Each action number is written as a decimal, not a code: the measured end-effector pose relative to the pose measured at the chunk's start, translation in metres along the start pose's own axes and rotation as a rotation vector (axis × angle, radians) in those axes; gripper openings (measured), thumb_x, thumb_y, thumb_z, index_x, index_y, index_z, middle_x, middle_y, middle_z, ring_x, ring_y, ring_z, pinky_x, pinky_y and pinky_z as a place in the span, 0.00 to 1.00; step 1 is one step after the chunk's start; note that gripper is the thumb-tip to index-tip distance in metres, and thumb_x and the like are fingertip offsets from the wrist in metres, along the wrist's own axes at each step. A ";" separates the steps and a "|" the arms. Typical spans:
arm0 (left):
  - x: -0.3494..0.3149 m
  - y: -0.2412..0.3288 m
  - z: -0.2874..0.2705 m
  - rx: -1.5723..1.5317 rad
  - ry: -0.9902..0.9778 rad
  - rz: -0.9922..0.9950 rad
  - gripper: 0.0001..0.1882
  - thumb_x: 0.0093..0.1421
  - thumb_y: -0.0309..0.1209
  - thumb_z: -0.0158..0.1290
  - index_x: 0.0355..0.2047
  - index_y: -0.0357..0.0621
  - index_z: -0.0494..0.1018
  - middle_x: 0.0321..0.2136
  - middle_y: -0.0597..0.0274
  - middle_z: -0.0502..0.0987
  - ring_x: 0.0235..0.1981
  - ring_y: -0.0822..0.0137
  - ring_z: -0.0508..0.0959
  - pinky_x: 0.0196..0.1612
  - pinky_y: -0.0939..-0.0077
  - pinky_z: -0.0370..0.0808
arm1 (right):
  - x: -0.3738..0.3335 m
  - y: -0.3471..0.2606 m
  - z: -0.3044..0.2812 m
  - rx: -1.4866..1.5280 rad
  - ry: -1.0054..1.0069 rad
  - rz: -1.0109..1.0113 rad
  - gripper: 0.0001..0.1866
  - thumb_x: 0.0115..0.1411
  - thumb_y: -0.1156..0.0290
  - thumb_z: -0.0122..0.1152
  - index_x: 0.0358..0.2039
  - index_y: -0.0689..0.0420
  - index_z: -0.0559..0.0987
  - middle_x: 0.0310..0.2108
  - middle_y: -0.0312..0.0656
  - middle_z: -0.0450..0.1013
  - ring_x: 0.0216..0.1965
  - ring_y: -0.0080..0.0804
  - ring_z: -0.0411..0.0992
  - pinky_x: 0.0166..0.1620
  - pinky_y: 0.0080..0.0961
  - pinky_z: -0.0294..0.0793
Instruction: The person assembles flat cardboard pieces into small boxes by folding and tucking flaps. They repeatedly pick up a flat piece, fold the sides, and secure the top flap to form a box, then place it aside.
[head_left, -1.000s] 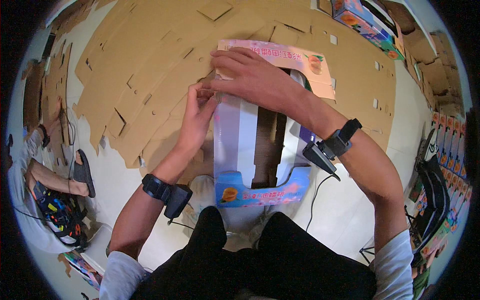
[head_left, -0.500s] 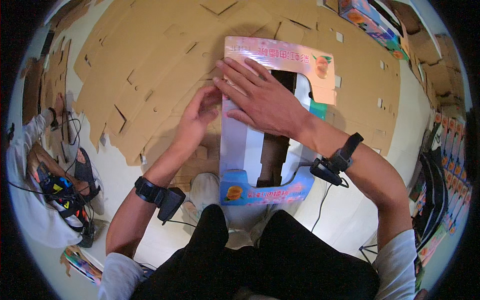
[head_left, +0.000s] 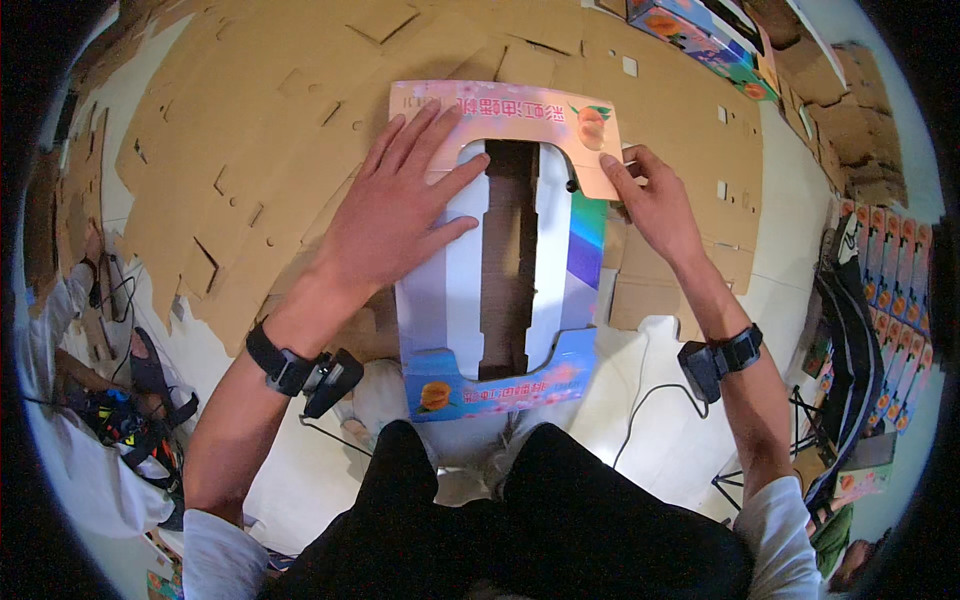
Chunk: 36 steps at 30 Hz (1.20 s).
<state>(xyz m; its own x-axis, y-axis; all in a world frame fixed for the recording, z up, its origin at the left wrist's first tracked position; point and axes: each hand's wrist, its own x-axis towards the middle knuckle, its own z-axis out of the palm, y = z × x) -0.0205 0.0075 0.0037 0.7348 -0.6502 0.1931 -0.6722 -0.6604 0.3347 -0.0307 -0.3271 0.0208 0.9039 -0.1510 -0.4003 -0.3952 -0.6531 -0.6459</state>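
Note:
A pink, white and blue fruit carton stands before me, with a long cutout in its top that shows a brown cardboard inside. My left hand lies spread across the carton's left side and far left corner, fingertips on the pink end flap. At the far right corner my right hand pinches the flap's edge, thumb on top; its other fingers are partly hidden behind the edge. The near end carries a blue flap with a peach picture.
Flattened brown cardboard sheets cover the floor beyond. A similar printed carton stands at the far right, and stacked printed cartons line the right side. Another person's arm shows at the left. Cables hang from both my wrist devices.
My right hand has crossed from the carton's left side to its far right corner and grips the flap there. My left hand has moved up onto the carton's top, fingers spread.

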 end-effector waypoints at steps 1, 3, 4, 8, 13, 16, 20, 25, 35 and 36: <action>0.003 0.005 0.003 0.017 0.001 -0.007 0.27 0.65 0.48 0.64 0.61 0.53 0.79 0.76 0.44 0.59 0.78 0.42 0.55 0.79 0.40 0.52 | -0.002 0.003 -0.002 0.015 -0.007 -0.040 0.25 0.73 0.50 0.65 0.46 0.65 0.81 0.31 0.48 0.82 0.27 0.31 0.80 0.34 0.34 0.80; 0.007 0.013 0.008 0.064 -0.011 -0.024 0.29 0.64 0.51 0.64 0.62 0.55 0.79 0.77 0.42 0.57 0.79 0.39 0.52 0.79 0.36 0.51 | -0.005 0.006 -0.004 0.032 -0.030 -0.050 0.25 0.74 0.51 0.65 0.45 0.65 0.81 0.30 0.48 0.82 0.25 0.30 0.80 0.32 0.33 0.79; 0.008 0.018 0.011 0.091 -0.026 -0.032 0.30 0.64 0.53 0.64 0.62 0.56 0.79 0.77 0.41 0.55 0.80 0.37 0.51 0.79 0.34 0.50 | -0.005 0.007 -0.004 0.016 -0.037 -0.059 0.24 0.74 0.51 0.64 0.44 0.65 0.80 0.29 0.48 0.82 0.25 0.30 0.80 0.31 0.33 0.79; 0.010 0.028 0.017 0.136 -0.053 -0.056 0.34 0.64 0.57 0.62 0.66 0.57 0.78 0.80 0.39 0.49 0.82 0.35 0.43 0.79 0.30 0.42 | -0.005 0.018 0.009 0.097 0.004 -0.102 0.26 0.75 0.49 0.63 0.40 0.65 0.77 0.25 0.48 0.79 0.25 0.32 0.80 0.32 0.35 0.79; 0.008 0.028 0.022 0.118 -0.029 -0.058 0.33 0.63 0.54 0.64 0.65 0.57 0.78 0.79 0.39 0.50 0.82 0.35 0.42 0.79 0.28 0.41 | 0.005 0.045 0.040 -0.109 0.059 -0.143 0.27 0.76 0.47 0.60 0.41 0.64 0.74 0.27 0.52 0.78 0.32 0.49 0.81 0.38 0.44 0.79; 0.010 0.029 0.022 0.098 -0.048 -0.052 0.34 0.60 0.51 0.66 0.65 0.56 0.77 0.78 0.40 0.52 0.81 0.34 0.42 0.79 0.27 0.41 | 0.010 0.051 0.041 -0.029 0.043 -0.133 0.29 0.75 0.46 0.61 0.46 0.66 0.72 0.36 0.58 0.77 0.40 0.57 0.81 0.45 0.47 0.79; 0.018 0.038 0.023 0.143 -0.069 -0.123 0.38 0.57 0.45 0.67 0.68 0.52 0.73 0.76 0.41 0.55 0.81 0.34 0.44 0.79 0.26 0.42 | -0.006 0.033 0.036 -0.191 0.186 -0.263 0.39 0.70 0.47 0.67 0.60 0.73 0.67 0.59 0.72 0.68 0.58 0.65 0.74 0.57 0.46 0.78; 0.027 0.057 0.035 0.209 -0.003 -0.199 0.46 0.53 0.32 0.66 0.74 0.51 0.65 0.76 0.41 0.54 0.80 0.32 0.47 0.79 0.26 0.43 | -0.035 -0.005 0.070 -0.468 0.260 -0.578 0.55 0.65 0.55 0.72 0.76 0.76 0.51 0.77 0.75 0.44 0.78 0.71 0.47 0.77 0.54 0.54; 0.006 0.044 0.029 0.096 0.019 -0.268 0.49 0.53 0.29 0.64 0.77 0.50 0.60 0.78 0.51 0.57 0.81 0.41 0.51 0.81 0.41 0.48 | -0.050 -0.002 0.096 -0.340 0.116 -0.603 0.56 0.60 0.73 0.68 0.80 0.70 0.44 0.82 0.66 0.37 0.83 0.64 0.34 0.81 0.57 0.40; 0.004 0.042 0.030 0.116 0.028 -0.253 0.48 0.54 0.31 0.63 0.77 0.50 0.61 0.78 0.52 0.57 0.80 0.42 0.52 0.81 0.42 0.49 | -0.048 -0.002 0.100 -0.353 0.117 -0.618 0.56 0.59 0.73 0.68 0.80 0.70 0.45 0.82 0.66 0.37 0.83 0.64 0.35 0.81 0.57 0.40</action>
<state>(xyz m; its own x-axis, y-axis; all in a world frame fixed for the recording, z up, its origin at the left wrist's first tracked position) -0.0481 -0.0341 -0.0090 0.8819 -0.4493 0.1429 -0.4714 -0.8402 0.2679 -0.0895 -0.2446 -0.0235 0.9646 0.2578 0.0560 0.2528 -0.8426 -0.4755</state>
